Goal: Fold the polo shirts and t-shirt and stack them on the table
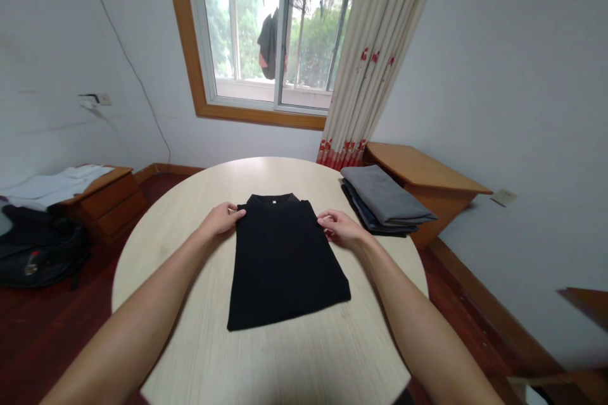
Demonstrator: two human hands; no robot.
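A black shirt lies folded into a long rectangle on the round light-wood table, collar away from me. My left hand pinches the shirt's upper left edge near the shoulder, fingers closed. My right hand pinches the upper right edge the same way. Both forearms reach in from the bottom of the view.
A stack of folded grey and dark clothes sits at the table's far right edge. A low wooden cabinet stands behind it, a curtain and window beyond. At left, a wooden drawer unit and a black bag on the floor.
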